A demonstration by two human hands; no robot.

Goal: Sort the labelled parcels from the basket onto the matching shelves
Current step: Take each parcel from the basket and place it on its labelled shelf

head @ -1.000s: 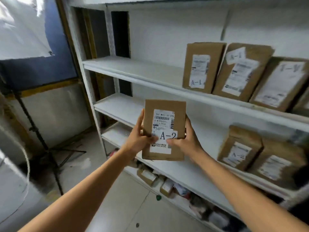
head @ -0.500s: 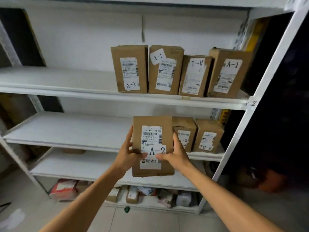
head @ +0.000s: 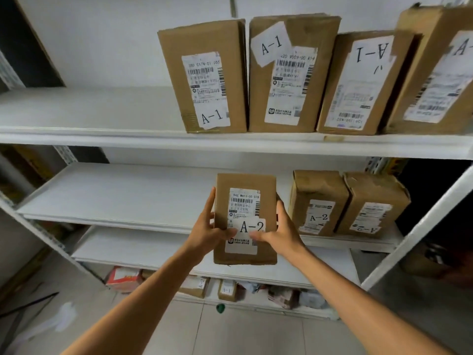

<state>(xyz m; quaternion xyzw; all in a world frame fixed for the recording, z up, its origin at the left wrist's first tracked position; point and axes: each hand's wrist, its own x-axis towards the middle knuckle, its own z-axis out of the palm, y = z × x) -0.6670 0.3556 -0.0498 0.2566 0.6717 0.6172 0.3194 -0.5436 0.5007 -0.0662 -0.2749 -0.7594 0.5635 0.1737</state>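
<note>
We hold the A-2 parcel [head: 245, 219] upright between our left hand [head: 207, 230] and right hand [head: 280, 231], each clasping one side edge with a thumb across its label, in front of the middle shelf [head: 115, 193], just left of two standing A-2 boxes [head: 318, 202].

— What can't be made out?
— The fourth box [head: 435, 73], up and right of the fingers [head: 208, 213], is cut by the edge. Clutter [head: 281, 294] below them is blurred.
</note>
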